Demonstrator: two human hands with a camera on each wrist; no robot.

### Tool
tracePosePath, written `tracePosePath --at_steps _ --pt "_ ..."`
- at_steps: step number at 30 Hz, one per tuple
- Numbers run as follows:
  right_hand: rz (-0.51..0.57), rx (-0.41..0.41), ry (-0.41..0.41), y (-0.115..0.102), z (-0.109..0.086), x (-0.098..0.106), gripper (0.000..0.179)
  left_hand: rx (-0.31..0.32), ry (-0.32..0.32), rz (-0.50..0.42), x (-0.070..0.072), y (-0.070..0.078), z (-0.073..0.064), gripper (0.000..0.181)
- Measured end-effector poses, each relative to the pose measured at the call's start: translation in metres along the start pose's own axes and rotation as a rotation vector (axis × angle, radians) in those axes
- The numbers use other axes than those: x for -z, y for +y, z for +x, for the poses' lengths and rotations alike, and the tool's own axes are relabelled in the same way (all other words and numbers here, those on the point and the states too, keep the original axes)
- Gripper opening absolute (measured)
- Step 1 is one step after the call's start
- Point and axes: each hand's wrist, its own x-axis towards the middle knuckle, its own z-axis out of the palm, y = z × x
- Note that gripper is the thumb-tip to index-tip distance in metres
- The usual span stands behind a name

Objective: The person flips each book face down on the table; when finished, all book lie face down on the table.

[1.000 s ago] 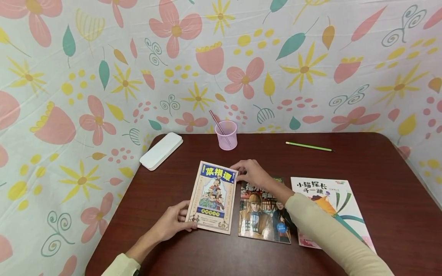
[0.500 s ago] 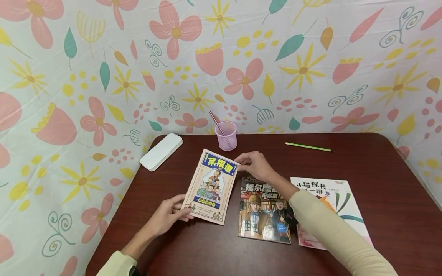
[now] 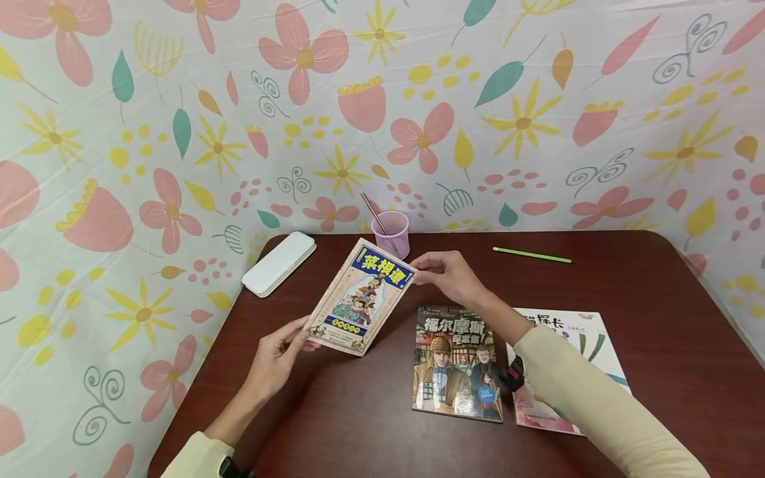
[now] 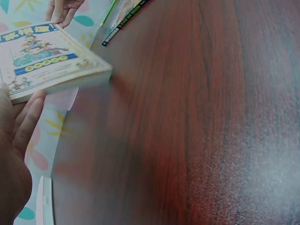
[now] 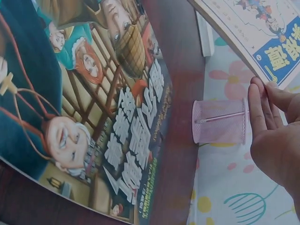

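A cream book with a blue title band (image 3: 361, 299) is held tilted above the table by both hands. My left hand (image 3: 277, 352) grips its lower left corner, thumb on the cover and fingers beneath. At the upper right corner, my right hand (image 3: 451, 277) pinches the book between thumb and fingers. In the left wrist view the book's (image 4: 42, 61) lower edge is seen clear of the tabletop. Below my right forearm lies a glossy book with a detective in a checked cap (image 3: 457, 365). A white picture book (image 3: 574, 372) beside it is partly hidden by the sleeve.
A pink mesh pen cup (image 3: 391, 234) with a pencil in it stands behind the held book. To its left is a white case (image 3: 279, 264). A green pencil (image 3: 532, 255) lies at the back right of the dark wooden table (image 3: 335, 431). Flowered cloth (image 3: 382, 119) hangs behind.
Both hands have lifted the cream book off the table, up and slightly toward the back left, and it has turned clockwise. The other books have stayed put.
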Motion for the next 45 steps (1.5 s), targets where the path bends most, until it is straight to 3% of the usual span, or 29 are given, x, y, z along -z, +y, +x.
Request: tracePosePath --at_steps 3,6,12,18,25,33,45 --pt "0.073 -0.015 0.005 -0.003 -0.001 0.002 0.019 -0.026 0.075 0.023 0.000 0.004 0.001 0.028" --pt "0.145 -0.028 0.018 -0.005 -0.001 0.003 0.019 -0.045 0.110 0.019 0.001 0.007 0.003 0.026" --pt "0.280 -0.049 0.040 -0.007 -0.002 0.005 0.023 -0.041 0.098 0.040 0.003 0.010 0.004 0.030" --pt "0.356 -0.133 0.060 -0.007 -0.004 0.002 0.031 -0.001 0.115 0.072 0.002 0.011 0.002 0.031" --pt "0.284 -0.213 0.049 -0.004 -0.005 -0.007 0.034 -0.016 0.138 0.169 -0.005 0.008 -0.003 0.034" --pt "0.231 -0.274 0.048 0.011 -0.004 -0.018 0.030 -0.051 0.158 0.213 -0.018 -0.001 -0.011 0.031" --pt "0.039 -0.205 0.007 0.032 -0.002 -0.027 0.028 -0.068 0.106 0.259 -0.029 -0.010 -0.024 0.037"
